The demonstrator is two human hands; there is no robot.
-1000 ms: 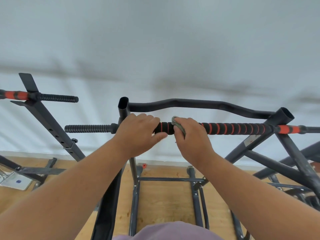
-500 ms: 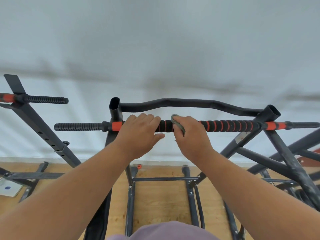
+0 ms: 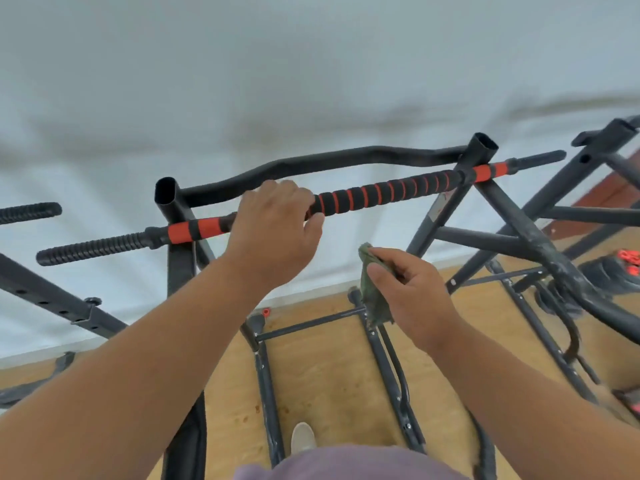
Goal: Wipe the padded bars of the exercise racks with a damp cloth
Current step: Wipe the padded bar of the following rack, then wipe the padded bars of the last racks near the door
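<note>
Since half a second earlier the right hand (image 3: 412, 292) had come off the black foam-padded bar with orange rings (image 3: 384, 194) and dropped below it, its grip pinching the crumpled grey-green damp cloth (image 3: 372, 289), which hung clear of the padding. The left hand (image 3: 273, 230) curled over the bar. Loosely pinched, the cloth might slip to the wooden floor (image 3: 329, 375).

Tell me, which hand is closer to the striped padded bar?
Left. The left hand grips the padded bar; the right hand holds the cloth below it, clear of it.
</note>
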